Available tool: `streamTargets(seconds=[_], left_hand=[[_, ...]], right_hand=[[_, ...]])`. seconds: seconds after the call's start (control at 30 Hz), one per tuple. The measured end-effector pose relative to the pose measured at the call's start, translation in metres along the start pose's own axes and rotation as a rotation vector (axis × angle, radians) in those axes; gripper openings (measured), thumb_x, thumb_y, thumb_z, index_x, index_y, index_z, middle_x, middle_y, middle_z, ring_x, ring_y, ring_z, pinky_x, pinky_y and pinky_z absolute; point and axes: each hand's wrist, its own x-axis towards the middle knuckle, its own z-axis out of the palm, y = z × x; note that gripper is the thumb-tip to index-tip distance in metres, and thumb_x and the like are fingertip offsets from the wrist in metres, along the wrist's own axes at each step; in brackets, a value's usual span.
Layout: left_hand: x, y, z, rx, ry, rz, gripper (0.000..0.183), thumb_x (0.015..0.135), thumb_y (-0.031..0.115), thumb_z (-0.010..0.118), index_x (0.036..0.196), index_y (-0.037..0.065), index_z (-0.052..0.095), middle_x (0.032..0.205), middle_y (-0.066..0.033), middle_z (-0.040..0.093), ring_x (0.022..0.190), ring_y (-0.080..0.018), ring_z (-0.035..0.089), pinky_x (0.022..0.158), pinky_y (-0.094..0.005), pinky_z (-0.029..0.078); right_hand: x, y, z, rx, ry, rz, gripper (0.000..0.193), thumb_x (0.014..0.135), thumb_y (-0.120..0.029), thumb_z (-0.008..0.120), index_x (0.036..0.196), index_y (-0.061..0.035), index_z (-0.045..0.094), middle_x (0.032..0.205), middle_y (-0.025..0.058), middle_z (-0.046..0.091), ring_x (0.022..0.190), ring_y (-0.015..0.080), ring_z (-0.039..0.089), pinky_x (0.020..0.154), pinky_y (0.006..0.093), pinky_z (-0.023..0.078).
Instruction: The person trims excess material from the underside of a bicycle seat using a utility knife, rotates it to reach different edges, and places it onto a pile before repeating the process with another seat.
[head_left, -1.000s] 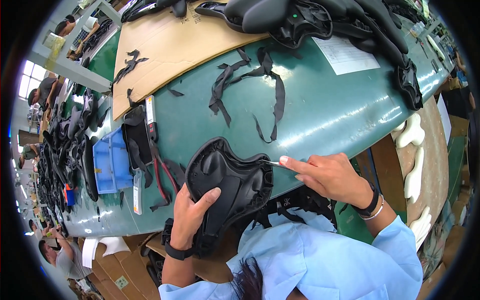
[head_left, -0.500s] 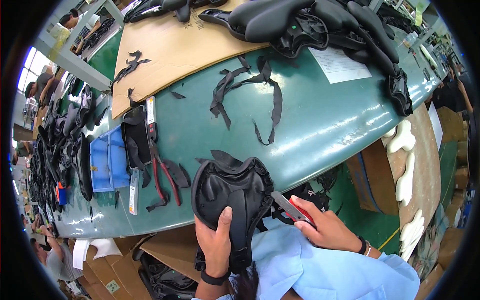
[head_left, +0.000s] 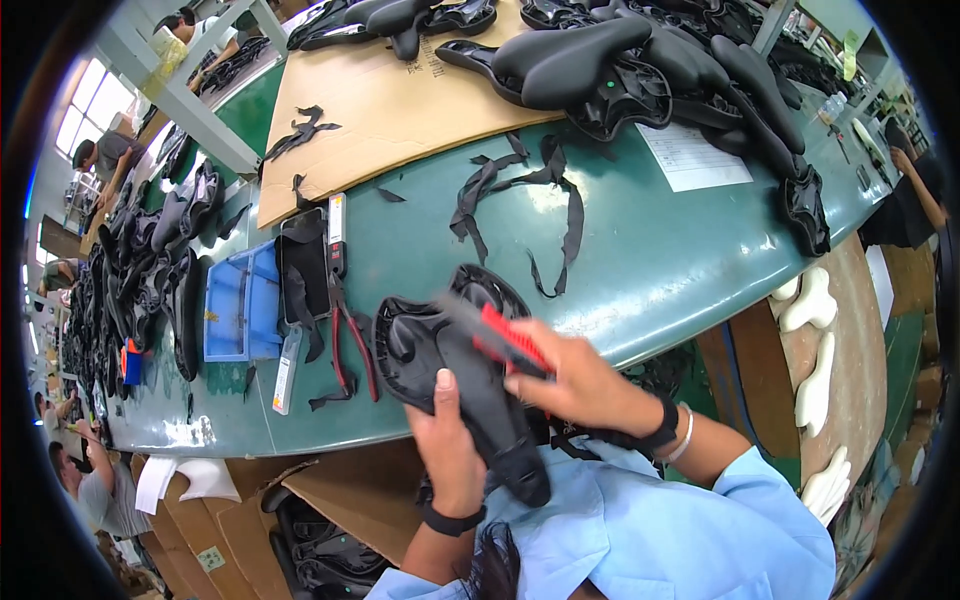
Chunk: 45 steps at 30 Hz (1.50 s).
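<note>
My left hand grips a black bicycle saddle from its left side, thumb lying over the hollow underside that faces up. The saddle's wide end points away from me over the table edge, and its narrow nose rests near my blue shirt. In my right hand is a red-handled utility knife, held above the saddle's right half. Its blade is blurred by motion, so I cannot tell whether it touches the saddle. Red-handled pliers lie on the table left of the saddle.
On the green table are black offcut strips, a blue bin, a black tray and a sheet of paper. Saddles pile up on cardboard at the back. White foam pieces lie right. Other people work at left.
The knife has moved from the saddle's right edge to over its underside, further left. The saddle has tilted, its nose swinging right. The offcut flap at its far edge no longer shows.
</note>
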Motion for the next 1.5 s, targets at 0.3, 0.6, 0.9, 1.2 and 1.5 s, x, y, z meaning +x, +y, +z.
streamTargets(seconds=[0.3, 0.6, 0.9, 1.2, 1.5], left_hand=[[0.034, 0.039, 0.049, 1.056, -0.502, 0.674, 0.023, 0.091, 0.017, 0.065, 0.080, -0.003, 0.061, 0.071, -0.0094, 0.058, 0.062, -0.0221, 0.061, 0.058, -0.0336, 0.047], [0.109, 0.021, 0.055, 0.918, -0.500, 0.286, 0.029, 0.089, 0.019, 0.055, 0.071, -0.004, 0.053, 0.068, -0.0166, 0.054, 0.068, -0.0322, 0.054, 0.065, -0.0410, 0.042], [0.101, 0.024, 0.057, 0.235, -0.223, -0.057, 0.024, 0.088, 0.014, 0.061, 0.066, 0.009, 0.054, 0.063, 0.0067, 0.046, 0.058, -0.0049, 0.036, 0.054, -0.0236, 0.026], [0.119, 0.028, 0.032, -0.517, -0.102, 0.155, 0.014, 0.095, 0.020, 0.061, 0.100, 0.006, 0.061, 0.089, -0.0019, 0.056, 0.084, -0.0136, 0.051, 0.078, -0.0320, 0.041], [0.123, 0.052, -0.013, 1.201, -0.552, 0.164, 0.055, 0.066, 0.044, 0.083, 0.090, -0.003, 0.067, 0.090, -0.0147, 0.068, 0.085, -0.0241, 0.064, 0.075, -0.0353, 0.050]], right_hand=[[0.061, 0.005, -0.071, 0.121, 0.042, 0.259, 0.050, 0.081, -0.010, 0.074, 0.125, -0.0043, 0.051, 0.087, 0.0003, 0.057, 0.072, 0.0075, 0.056, 0.065, 0.0242, 0.048], [0.025, -0.009, -0.080, -0.666, 0.051, -0.049, 0.057, 0.092, -0.017, 0.061, 0.145, -0.0203, 0.041, 0.079, 0.0135, 0.061, 0.066, 0.0311, 0.062, 0.057, 0.0375, 0.049], [0.004, -0.031, -0.062, -1.105, -0.180, 0.099, 0.061, 0.091, -0.019, 0.061, 0.147, -0.0190, 0.038, 0.063, 0.0094, 0.055, 0.050, 0.0297, 0.054, 0.047, 0.0421, 0.040], [-0.055, -0.034, -0.021, -0.636, 0.024, 0.292, 0.059, 0.093, -0.023, 0.061, 0.144, -0.0039, 0.038, 0.078, 0.0184, 0.066, 0.060, 0.0368, 0.063, 0.053, 0.0435, 0.047], [-0.042, 0.006, -0.057, 0.028, 0.563, 0.367, 0.032, 0.097, -0.019, 0.056, 0.125, -0.0031, 0.052, 0.079, 0.0056, 0.062, 0.061, 0.0093, 0.059, 0.056, 0.0248, 0.048]])
